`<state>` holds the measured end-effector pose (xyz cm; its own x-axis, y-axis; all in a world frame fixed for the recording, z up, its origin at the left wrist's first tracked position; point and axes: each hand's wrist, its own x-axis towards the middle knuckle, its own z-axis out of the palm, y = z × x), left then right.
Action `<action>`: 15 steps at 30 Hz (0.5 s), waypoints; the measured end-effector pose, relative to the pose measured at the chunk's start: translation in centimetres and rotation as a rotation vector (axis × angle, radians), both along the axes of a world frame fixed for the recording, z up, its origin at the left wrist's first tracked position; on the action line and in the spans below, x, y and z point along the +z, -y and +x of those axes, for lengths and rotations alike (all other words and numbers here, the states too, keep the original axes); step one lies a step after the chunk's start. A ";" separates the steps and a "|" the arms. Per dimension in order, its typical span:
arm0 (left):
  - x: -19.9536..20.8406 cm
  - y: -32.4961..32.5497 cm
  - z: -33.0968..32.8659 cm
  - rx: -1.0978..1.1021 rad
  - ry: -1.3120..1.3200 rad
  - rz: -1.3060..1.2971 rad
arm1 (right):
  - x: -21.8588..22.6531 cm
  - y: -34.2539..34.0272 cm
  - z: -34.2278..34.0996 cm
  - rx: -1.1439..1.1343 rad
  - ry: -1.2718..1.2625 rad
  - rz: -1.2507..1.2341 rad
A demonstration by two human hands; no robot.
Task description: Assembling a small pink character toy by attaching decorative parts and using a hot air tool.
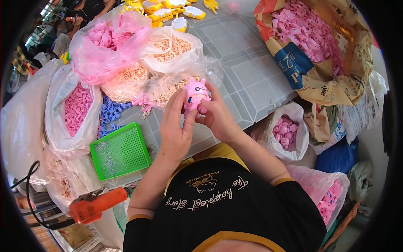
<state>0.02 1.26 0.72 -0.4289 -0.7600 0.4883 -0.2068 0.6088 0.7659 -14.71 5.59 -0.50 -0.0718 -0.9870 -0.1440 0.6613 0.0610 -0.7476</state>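
Note:
A small pink toy figure with short ears and a dark mark on its head is held up over the near edge of the table. My left hand grips it from the left, thumb against its lower side. From the right, my right hand closes on it too, its fingers at the figure's lower front. Just beyond the hands lies a clear bag of beige small parts, with a few pink pieces beside it.
A green tray of tiny metal pieces and an orange power tool are at left. Bags of pink parts and blue parts lie behind. A paper sack stands at right, a white bag nearer. Yellow pieces sit far back.

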 end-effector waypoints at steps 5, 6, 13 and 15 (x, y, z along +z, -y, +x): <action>-0.6 -0.2 -0.1 -0.022 -0.083 0.059 | 1.8 -0.4 -0.1 -0.062 -0.220 0.039; -0.5 -0.1 0.1 -0.025 -0.023 -0.017 | 1.6 -0.4 -0.2 -0.064 -0.219 0.041; -0.1 -0.4 -0.3 -0.031 0.017 -0.075 | 2.2 -0.4 -0.8 -0.068 -0.318 0.011; 0.1 -0.4 -0.1 -0.047 0.026 -0.032 | 2.6 -0.4 -0.8 -0.095 -0.300 0.011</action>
